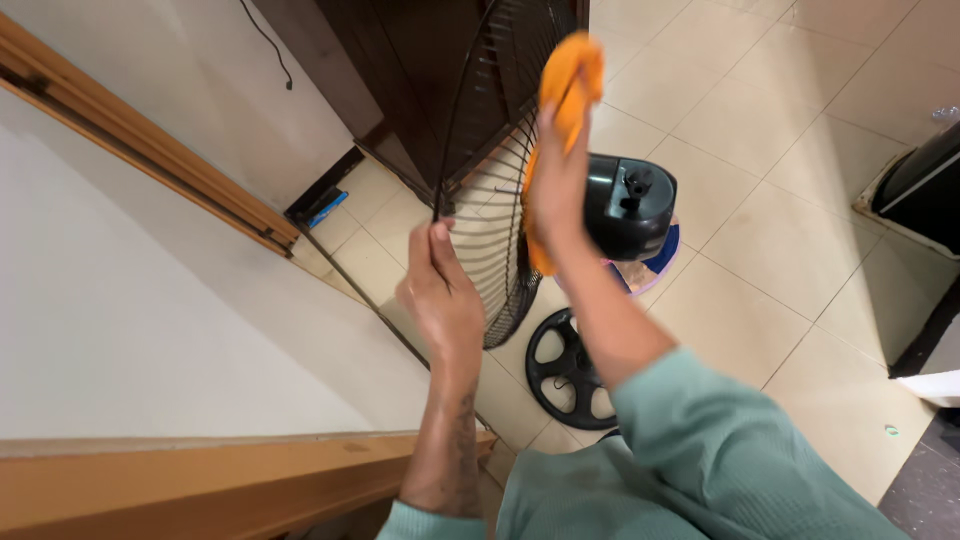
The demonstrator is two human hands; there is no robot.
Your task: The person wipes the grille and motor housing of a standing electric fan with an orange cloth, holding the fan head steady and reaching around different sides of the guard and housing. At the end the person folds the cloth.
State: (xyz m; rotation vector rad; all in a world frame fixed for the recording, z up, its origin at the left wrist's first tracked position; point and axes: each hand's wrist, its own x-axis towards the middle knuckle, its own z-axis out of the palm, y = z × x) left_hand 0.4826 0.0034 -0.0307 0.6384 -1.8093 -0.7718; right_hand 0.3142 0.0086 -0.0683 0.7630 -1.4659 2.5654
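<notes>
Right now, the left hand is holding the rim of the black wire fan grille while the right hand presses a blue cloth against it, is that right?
Not quite: the cloth is orange, not blue. The head view shows the left hand gripping the rim of the black wire fan grille while the right hand presses the cloth against it.

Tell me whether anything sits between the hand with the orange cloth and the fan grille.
Nothing visible does. The right hand presses the orange cloth straight against the wire fan grille, while the left hand grips the grille's rim. The fan motor housing stands behind.
</notes>
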